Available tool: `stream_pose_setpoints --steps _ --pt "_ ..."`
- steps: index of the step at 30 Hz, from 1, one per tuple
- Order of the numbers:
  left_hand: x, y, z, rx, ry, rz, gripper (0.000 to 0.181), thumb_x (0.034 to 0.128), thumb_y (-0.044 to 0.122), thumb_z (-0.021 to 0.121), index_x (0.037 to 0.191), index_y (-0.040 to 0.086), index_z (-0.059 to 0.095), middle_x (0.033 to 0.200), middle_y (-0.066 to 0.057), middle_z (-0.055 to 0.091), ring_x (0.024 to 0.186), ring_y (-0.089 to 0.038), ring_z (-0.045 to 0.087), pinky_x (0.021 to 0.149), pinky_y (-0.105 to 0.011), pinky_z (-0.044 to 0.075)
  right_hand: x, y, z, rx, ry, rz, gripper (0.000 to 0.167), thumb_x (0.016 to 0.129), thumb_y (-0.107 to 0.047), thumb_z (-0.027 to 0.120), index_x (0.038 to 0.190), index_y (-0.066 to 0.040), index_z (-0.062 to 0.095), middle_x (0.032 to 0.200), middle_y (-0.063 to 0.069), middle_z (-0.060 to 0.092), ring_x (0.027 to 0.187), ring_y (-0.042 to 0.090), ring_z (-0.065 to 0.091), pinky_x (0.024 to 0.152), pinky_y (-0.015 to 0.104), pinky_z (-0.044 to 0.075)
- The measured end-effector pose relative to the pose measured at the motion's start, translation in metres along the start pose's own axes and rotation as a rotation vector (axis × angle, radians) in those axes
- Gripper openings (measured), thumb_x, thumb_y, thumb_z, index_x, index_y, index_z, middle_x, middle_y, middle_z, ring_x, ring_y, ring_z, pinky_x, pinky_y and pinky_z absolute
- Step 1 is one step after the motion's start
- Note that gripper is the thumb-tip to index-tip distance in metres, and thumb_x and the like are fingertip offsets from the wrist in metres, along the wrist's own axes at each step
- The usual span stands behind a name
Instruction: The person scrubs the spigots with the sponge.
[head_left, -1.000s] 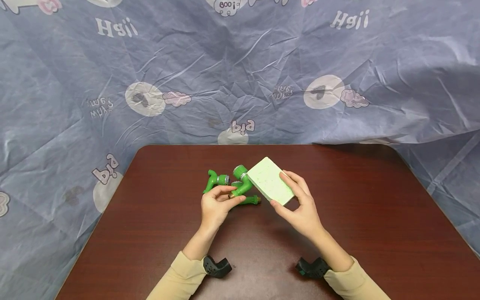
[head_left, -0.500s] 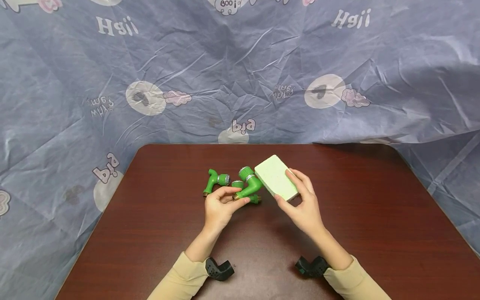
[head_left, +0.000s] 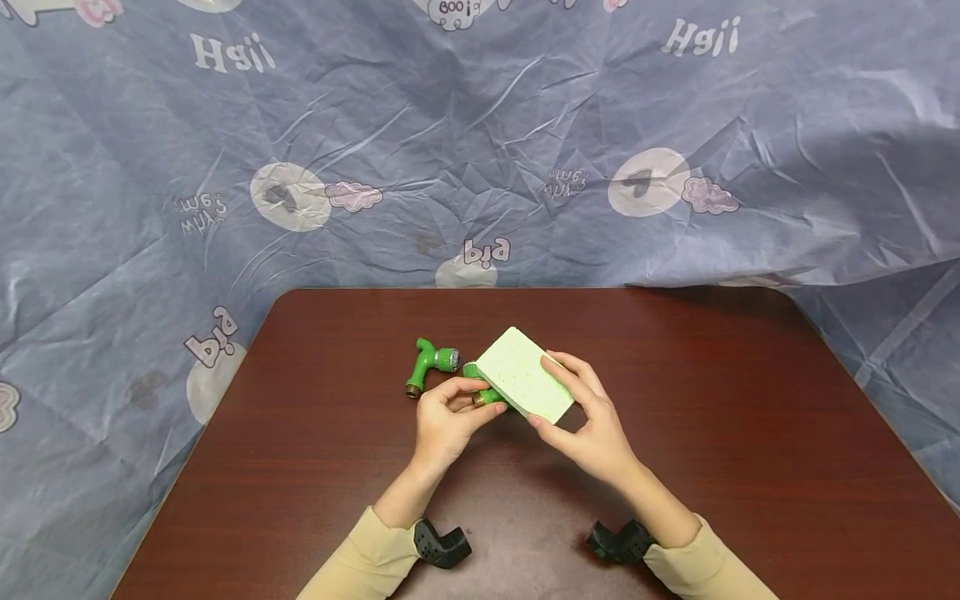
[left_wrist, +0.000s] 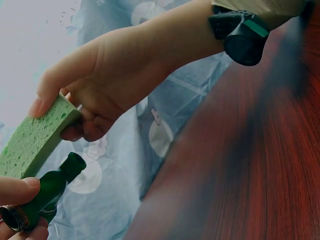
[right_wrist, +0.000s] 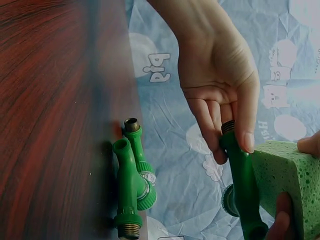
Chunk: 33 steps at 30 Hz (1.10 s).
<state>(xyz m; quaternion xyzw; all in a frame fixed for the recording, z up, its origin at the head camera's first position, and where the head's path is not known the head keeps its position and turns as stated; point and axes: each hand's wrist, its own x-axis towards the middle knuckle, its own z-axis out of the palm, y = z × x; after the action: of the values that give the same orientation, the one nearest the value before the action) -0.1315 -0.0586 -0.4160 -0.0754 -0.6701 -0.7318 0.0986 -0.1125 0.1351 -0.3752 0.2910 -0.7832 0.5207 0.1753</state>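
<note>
My left hand (head_left: 442,423) pinches a green water tap (right_wrist: 242,180) near its brass threaded end, holding it above the table. My right hand (head_left: 592,425) grips a pale green sponge (head_left: 525,375) between thumb and fingers. In the head view the sponge covers most of the held tap. From the right wrist, the sponge's face (right_wrist: 270,170) appears against the tap's side. The left wrist view shows the tap's threaded opening (left_wrist: 14,218) and spout (left_wrist: 73,165) below the sponge (left_wrist: 37,135).
Two more green taps lie on the dark red wooden table (head_left: 712,433): one tap (head_left: 425,364) left of the hands, another (head_left: 471,369) partly hidden behind them. A printed blue-grey cloth (head_left: 480,150) hangs behind the table. Black wrist cameras are strapped to both wrists.
The sponge first shifted right along the tap, then came back left and down over it, now hiding the tap's handle. The left hand drifted slightly right, still pinching the tap.
</note>
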Motion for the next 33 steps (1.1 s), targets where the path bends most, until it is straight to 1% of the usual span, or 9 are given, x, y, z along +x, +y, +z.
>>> stream_pose_setpoints --steps 3,5,9,13,15,18,22,26,33 --pt "-0.001 0.002 0.001 0.005 -0.018 -0.003 0.031 0.0659 -0.011 0.079 0.094 -0.011 0.067 0.087 -0.024 0.067 0.078 -0.027 0.069 0.069 -0.027 0.057 0.001 0.001 0.0 -0.026 0.019 -0.009 0.064 0.068 0.012 0.075 0.127 0.011 0.049 0.131 0.026 0.042 0.117 0.03 0.045 0.084 0.017 0.041" --pt "-0.001 -0.001 0.002 0.004 -0.024 0.001 0.031 0.0657 -0.01 0.08 0.095 -0.01 0.068 0.089 -0.022 0.068 0.077 -0.021 0.069 0.069 -0.027 0.056 0.001 0.001 -0.002 -0.047 0.044 -0.008 0.064 0.068 0.013 0.075 0.126 0.011 0.049 0.131 0.028 0.042 0.113 0.03 0.047 0.08 0.016 0.042" --pt "-0.002 0.001 0.003 0.002 -0.025 0.017 0.031 0.0654 -0.009 0.08 0.094 -0.01 0.068 0.09 -0.021 0.068 0.074 -0.015 0.068 0.068 -0.027 0.057 0.004 0.006 -0.008 -0.086 0.161 0.028 0.065 0.068 0.014 0.074 0.128 0.011 0.049 0.13 0.031 0.041 0.106 0.025 0.049 0.074 0.014 0.042" --pt "-0.001 0.0 0.002 -0.003 -0.012 0.03 0.03 0.0645 -0.011 0.079 0.093 -0.01 0.068 0.089 -0.023 0.068 0.073 -0.012 0.067 0.068 -0.027 0.057 0.006 0.009 -0.015 -0.052 0.248 0.067 0.065 0.068 0.017 0.071 0.129 0.011 0.048 0.132 0.031 0.04 0.108 0.017 0.047 0.074 0.012 0.041" --pt "-0.001 0.001 0.001 -0.003 -0.007 0.023 0.03 0.0646 -0.012 0.079 0.093 -0.01 0.069 0.09 -0.022 0.068 0.073 -0.013 0.068 0.068 -0.027 0.057 0.006 0.008 -0.017 -0.029 0.224 0.051 0.064 0.068 0.018 0.07 0.128 0.012 0.048 0.132 0.031 0.039 0.11 0.014 0.046 0.075 0.012 0.041" --pt "0.0 0.004 0.001 0.0 -0.012 0.007 0.03 0.0656 -0.012 0.079 0.093 -0.011 0.068 0.092 -0.023 0.067 0.074 -0.014 0.068 0.068 -0.027 0.056 0.005 0.005 -0.016 -0.011 0.139 0.005 0.065 0.067 0.018 0.071 0.127 0.013 0.047 0.131 0.03 0.04 0.111 0.016 0.046 0.078 0.014 0.042" --pt "0.001 0.006 0.0 0.004 -0.017 0.004 0.029 0.0668 -0.015 0.076 0.094 -0.015 0.066 0.092 -0.027 0.066 0.074 -0.017 0.067 0.068 -0.027 0.056 0.005 0.003 -0.014 -0.037 0.068 -0.035 0.064 0.067 0.015 0.073 0.126 0.013 0.049 0.13 0.028 0.042 0.113 0.024 0.046 0.081 0.016 0.041" --pt "0.001 0.007 -0.002 0.0 0.001 0.01 0.028 0.0665 -0.016 0.076 0.093 -0.014 0.067 0.087 -0.029 0.066 0.07 -0.012 0.066 0.066 -0.024 0.056 0.006 0.004 -0.015 -0.068 0.085 -0.006 0.063 0.067 0.014 0.073 0.125 0.012 0.05 0.129 0.028 0.043 0.108 0.028 0.047 0.078 0.016 0.042" --pt "0.003 0.006 -0.005 -0.025 0.035 0.029 0.029 0.0653 -0.013 0.078 0.093 -0.011 0.068 0.085 -0.023 0.067 0.069 -0.008 0.065 0.065 -0.022 0.055 0.007 0.009 -0.023 -0.095 0.189 0.157 0.062 0.072 0.011 0.073 0.129 0.007 0.051 0.133 0.025 0.042 0.108 0.02 0.046 0.074 0.012 0.04"
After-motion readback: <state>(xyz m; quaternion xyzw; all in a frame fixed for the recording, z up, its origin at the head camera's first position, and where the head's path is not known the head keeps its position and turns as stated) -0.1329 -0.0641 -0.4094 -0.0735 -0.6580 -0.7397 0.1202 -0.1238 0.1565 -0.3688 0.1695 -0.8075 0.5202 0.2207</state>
